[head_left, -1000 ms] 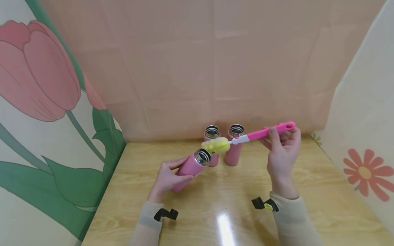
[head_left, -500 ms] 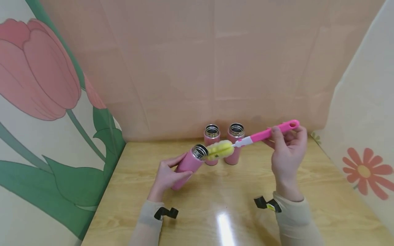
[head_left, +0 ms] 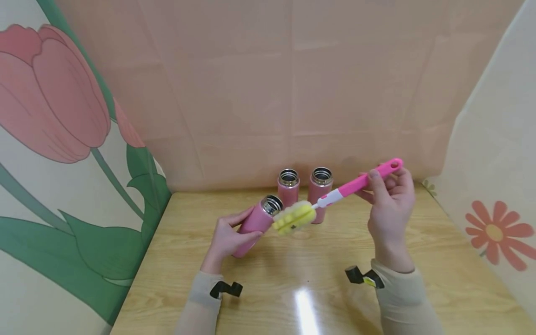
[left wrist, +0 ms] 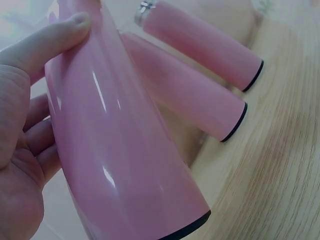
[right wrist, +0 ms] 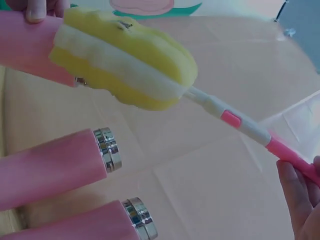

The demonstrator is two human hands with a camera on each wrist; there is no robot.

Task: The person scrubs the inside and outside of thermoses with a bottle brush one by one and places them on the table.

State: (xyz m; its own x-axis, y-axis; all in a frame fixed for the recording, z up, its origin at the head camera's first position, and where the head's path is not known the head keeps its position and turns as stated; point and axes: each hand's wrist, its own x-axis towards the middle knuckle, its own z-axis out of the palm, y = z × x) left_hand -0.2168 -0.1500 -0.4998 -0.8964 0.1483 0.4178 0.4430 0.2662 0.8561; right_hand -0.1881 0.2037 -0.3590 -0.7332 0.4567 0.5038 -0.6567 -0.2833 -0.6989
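Note:
My left hand point(head_left: 228, 238) grips a pink bottle point(head_left: 256, 222) round its body, tilted with the steel mouth up and to the right. The left wrist view shows the thumb across the bottle point(left wrist: 120, 140) and the fingers behind it. My right hand point(head_left: 390, 211) pinches the pink handle of a bottle brush point(head_left: 352, 186). Its yellow and white sponge head point(head_left: 295, 217) is outside the bottle, just right of the mouth in the head view. From the right wrist, the sponge point(right wrist: 125, 60) covers part of the held bottle; whether they touch I cannot tell.
Two more pink bottles, one point(head_left: 288, 190) on the left and one point(head_left: 320, 191) on the right, stand upright and uncapped behind the hands. They are on the wooden table point(head_left: 201, 204), near the pinkish cloth backdrop point(head_left: 234, 116). Patterned panels flank both sides.
The brush has tilted, its sponge head swinging down and slightly left from beside the bottle's mouth. My right hand has shifted a little right overall. The left hand's bottle has moved slightly.

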